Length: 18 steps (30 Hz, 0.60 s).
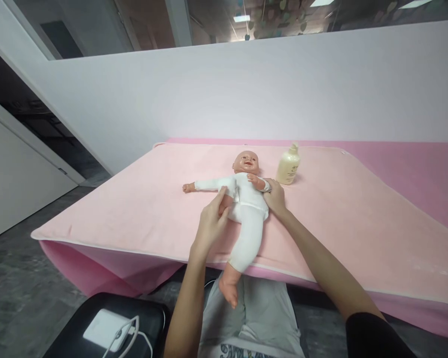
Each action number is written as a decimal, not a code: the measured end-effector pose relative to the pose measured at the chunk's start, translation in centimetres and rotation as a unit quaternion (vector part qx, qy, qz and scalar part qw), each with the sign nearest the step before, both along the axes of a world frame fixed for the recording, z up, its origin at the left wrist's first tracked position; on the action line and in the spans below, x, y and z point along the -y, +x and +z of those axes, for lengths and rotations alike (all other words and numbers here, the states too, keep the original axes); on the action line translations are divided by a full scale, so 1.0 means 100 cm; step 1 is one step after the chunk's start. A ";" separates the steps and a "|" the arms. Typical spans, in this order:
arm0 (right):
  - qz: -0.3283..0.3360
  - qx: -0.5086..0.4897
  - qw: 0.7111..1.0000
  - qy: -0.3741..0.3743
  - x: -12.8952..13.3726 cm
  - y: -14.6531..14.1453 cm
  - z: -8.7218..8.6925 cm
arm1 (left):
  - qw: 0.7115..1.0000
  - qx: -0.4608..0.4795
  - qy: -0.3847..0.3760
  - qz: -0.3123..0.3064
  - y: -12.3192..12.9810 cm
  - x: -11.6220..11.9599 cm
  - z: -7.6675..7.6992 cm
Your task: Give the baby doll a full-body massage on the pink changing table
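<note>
A baby doll (248,233) in a white cloth suit lies face up, its head toward the wall. One of its legs hangs past the table's front edge; the other is folded up toward the belly. My left hand (211,221) is closed around this bent leg near the bare foot (226,203). On the other side, my right hand (275,198) wraps the doll's bent arm (259,184) near the elbow, its fingertips partly hidden. The doll's other arm (212,184) stretches out flat to the left.
A pale yellow pump bottle (288,166) stands just beyond my right hand. Beneath the doll, a light pink blanket (134,209) covers the table, with a darker pink cloth (414,174) under it. A black stool (149,308) at lower left bears a white charger (106,329) with cables.
</note>
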State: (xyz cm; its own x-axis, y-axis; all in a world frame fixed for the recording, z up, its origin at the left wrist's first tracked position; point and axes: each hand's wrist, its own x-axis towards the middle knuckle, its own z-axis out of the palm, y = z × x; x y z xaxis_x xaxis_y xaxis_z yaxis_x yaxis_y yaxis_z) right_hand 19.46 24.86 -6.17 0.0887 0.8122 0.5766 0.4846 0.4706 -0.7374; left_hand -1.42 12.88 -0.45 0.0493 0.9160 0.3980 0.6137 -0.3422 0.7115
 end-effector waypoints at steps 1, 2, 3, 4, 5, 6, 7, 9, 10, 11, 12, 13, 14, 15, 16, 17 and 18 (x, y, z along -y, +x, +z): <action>-0.016 -0.034 0.999 -0.020 -0.001 0.001 0.000 | 1.000 0.000 -0.009 -0.002 -0.003 0.011 0.003; -0.039 -0.079 0.995 -0.044 -0.002 0.001 -0.001 | 1.000 -0.001 -0.017 -0.003 -0.009 0.026 0.006; -0.066 -0.130 0.987 -0.067 -0.004 0.002 -0.002 | 1.000 0.000 -0.023 -0.004 -0.015 0.046 0.009; -0.091 -0.184 0.975 -0.088 -0.006 0.002 -0.002 | 0.999 -0.003 -0.034 -0.010 -0.022 0.067 0.013; -0.110 -0.237 0.960 -0.103 -0.008 0.003 -0.002 | 0.999 -0.008 -0.049 -0.010 -0.029 0.088 0.016; -0.123 -0.287 0.943 -0.114 -0.009 0.003 -0.002 | 0.997 -0.020 -0.067 -0.018 -0.035 0.108 0.019; -0.132 -0.334 0.925 -0.123 -0.011 0.003 -0.002 | 0.996 -0.029 -0.084 -0.025 -0.040 0.124 0.021; -0.150 -0.400 0.893 -0.143 -0.012 0.002 -0.001 | 0.995 -0.037 -0.094 -0.027 -0.045 0.140 0.023; -0.158 -0.413 0.884 -0.148 -0.011 0.001 0.000 | 0.995 -0.032 -0.088 -0.025 -0.044 0.139 0.023; -0.165 -0.411 0.884 -0.149 -0.010 0.001 0.000 | 0.997 -0.021 -0.075 -0.023 -0.042 0.131 0.021; -0.163 -0.389 0.895 -0.144 -0.009 0.000 0.000 | 0.998 -0.006 -0.059 -0.022 -0.038 0.118 0.019; -0.151 -0.346 0.917 -0.130 -0.008 -0.001 0.000 | 0.999 0.011 -0.042 -0.024 -0.032 0.100 0.016; -0.124 -0.285 0.944 -0.109 -0.006 -0.001 -0.001 | 0.999 0.028 -0.023 -0.028 -0.025 0.079 0.012; -0.089 -0.213 0.969 -0.083 -0.005 -0.001 -0.001 | 0.999 0.043 -0.006 -0.023 -0.017 0.058 0.008; -0.053 -0.143 0.987 -0.058 -0.004 -0.001 -0.002 | 0.998 0.056 0.009 -0.014 -0.009 0.037 0.003; -0.025 -0.086 0.995 -0.036 -0.003 -0.001 -0.003 | 0.998 0.066 0.019 -0.004 -0.001 0.020 -0.002; -0.006 -0.054 0.998 -0.023 -0.002 -0.001 -0.003 | 0.997 0.071 0.029 0.005 0.006 0.007 -0.006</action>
State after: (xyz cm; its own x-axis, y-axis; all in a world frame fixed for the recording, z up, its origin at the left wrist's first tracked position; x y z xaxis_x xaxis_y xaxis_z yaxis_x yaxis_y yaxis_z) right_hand 19.41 25.11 -6.49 0.1582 0.8363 0.5249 0.4072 0.4291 -0.8063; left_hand -0.80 12.16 -1.09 -0.0198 0.8912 0.4532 0.5112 -0.3805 0.7707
